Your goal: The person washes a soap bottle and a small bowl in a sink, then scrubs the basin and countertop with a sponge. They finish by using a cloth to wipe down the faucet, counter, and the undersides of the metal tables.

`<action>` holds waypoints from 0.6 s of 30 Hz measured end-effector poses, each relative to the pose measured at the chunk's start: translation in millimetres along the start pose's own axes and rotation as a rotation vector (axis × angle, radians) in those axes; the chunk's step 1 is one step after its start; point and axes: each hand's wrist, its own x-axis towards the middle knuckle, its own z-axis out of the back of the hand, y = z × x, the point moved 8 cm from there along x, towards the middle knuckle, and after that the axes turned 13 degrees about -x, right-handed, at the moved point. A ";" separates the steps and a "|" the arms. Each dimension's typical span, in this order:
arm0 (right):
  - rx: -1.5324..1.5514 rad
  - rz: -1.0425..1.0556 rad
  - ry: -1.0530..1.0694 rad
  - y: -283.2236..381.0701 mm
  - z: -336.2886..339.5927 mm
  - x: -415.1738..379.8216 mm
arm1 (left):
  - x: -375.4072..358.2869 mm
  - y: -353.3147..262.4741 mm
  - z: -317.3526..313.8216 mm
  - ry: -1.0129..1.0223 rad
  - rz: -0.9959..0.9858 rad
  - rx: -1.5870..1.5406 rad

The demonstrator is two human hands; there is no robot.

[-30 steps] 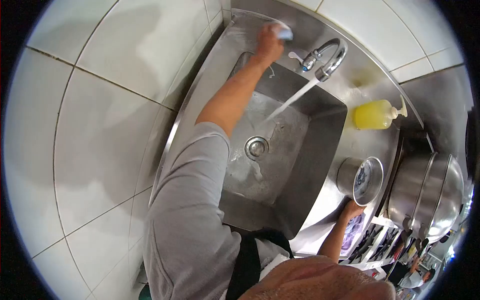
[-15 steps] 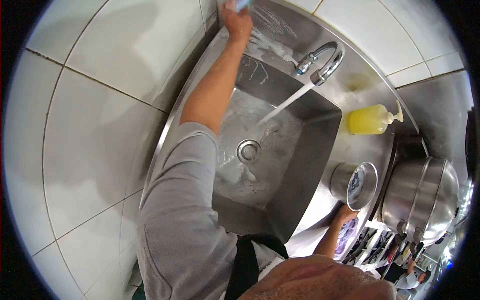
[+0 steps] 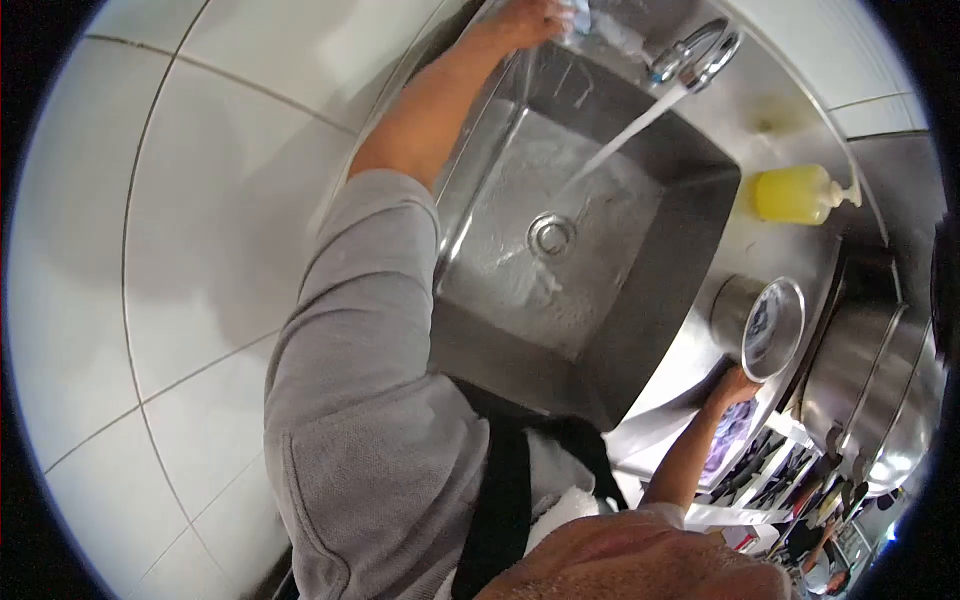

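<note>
My left hand [image 3: 535,22] is at the top of the view, by the sink's back left corner. Its fingers are closed on a pale blue cloth [image 3: 574,14], partly cut off by the frame edge and pressed to the soapy steel ledge. The steel sink basin [image 3: 640,310] holds shallow, sudsy water around its drain. A chrome faucet [image 3: 712,62] pours a stream into it. On the right counter, a round metal pot [image 3: 738,308] is tipped with its mouth to the right, something bluish inside. My right hand [image 3: 738,386] grips the pot's near side, fingers partly hidden.
A pump bottle [image 3: 790,195] of yellow liquid stands on the counter behind the pot. Large metal pots [image 3: 860,375] are at the far right. Purple cloth [image 3: 730,440] lies below my right hand. White tiled wall [image 3: 230,230] borders the left. Another person [image 3: 820,565] is at bottom right.
The view has shifted, so the sink and counter sit farther right and higher. My left hand has moved with the cloth along the ledge, closer to the basin. My right hand stays at the pot.
</note>
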 end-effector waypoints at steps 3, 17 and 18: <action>-0.162 0.166 -0.015 -12.8 -26.0 1.3 | -49.6 2.2 18.2 0.273 0.353 0.150; 0.172 -0.049 0.080 30.7 28.5 11.4 | -417.9 -287.4 76.0 -0.038 0.351 0.149; 0.166 -0.078 0.117 31.6 29.3 10.5 | -431.1 -297.6 69.7 -0.048 0.396 0.181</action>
